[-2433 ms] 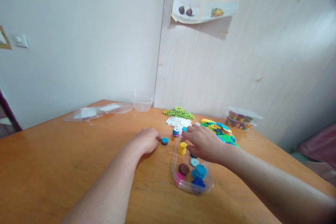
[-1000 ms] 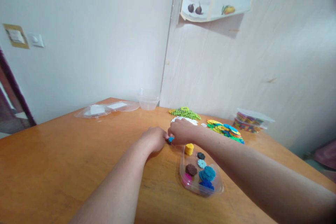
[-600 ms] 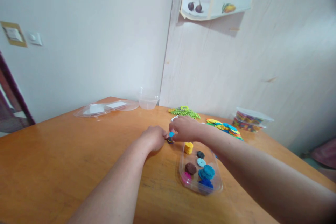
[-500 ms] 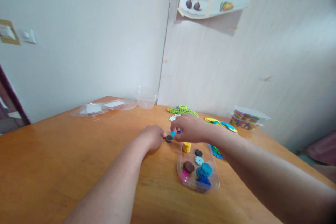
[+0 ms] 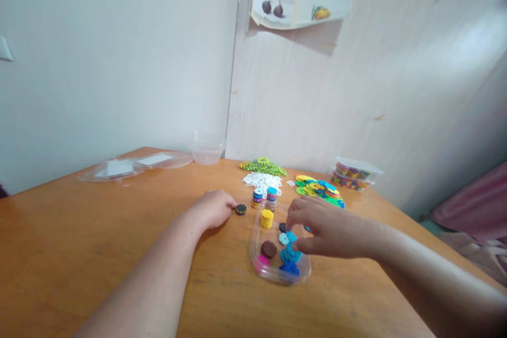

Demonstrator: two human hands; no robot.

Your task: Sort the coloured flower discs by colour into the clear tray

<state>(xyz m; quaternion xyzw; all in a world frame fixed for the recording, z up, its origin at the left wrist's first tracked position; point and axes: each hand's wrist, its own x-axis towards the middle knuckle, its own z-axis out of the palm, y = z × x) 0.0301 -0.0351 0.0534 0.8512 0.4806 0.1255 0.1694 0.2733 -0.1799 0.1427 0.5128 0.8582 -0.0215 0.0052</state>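
Observation:
My left hand (image 5: 214, 209) lies curled on the wooden table (image 5: 99, 243), its fingertips pinching a small black toothed disc (image 5: 240, 209). My right hand (image 5: 327, 229) hovers over the far right part of a clear plastic tray (image 5: 254, 254) with its fingers apart. A light blue disc (image 5: 291, 236) lies in the tray right at its fingertips. The tray also holds a yellow stack (image 5: 266, 218), a brown disc (image 5: 269, 249), a pink one (image 5: 262, 260) and several blue discs (image 5: 289, 259).
Two short multicoloured stacks (image 5: 264, 198) stand just behind the tray. Farther back lie white pieces (image 5: 261, 180), a green pile (image 5: 263, 167) and a mixed pile (image 5: 319, 188). A lidded tub of discs (image 5: 356, 174) is at the right, a clear bowl (image 5: 206, 150) and lids (image 5: 130, 165) at the left.
My right hand lifted a blue disc off the black disc beside my left hand and moved right and nearer, over the tray. My left hand stayed on the black disc.

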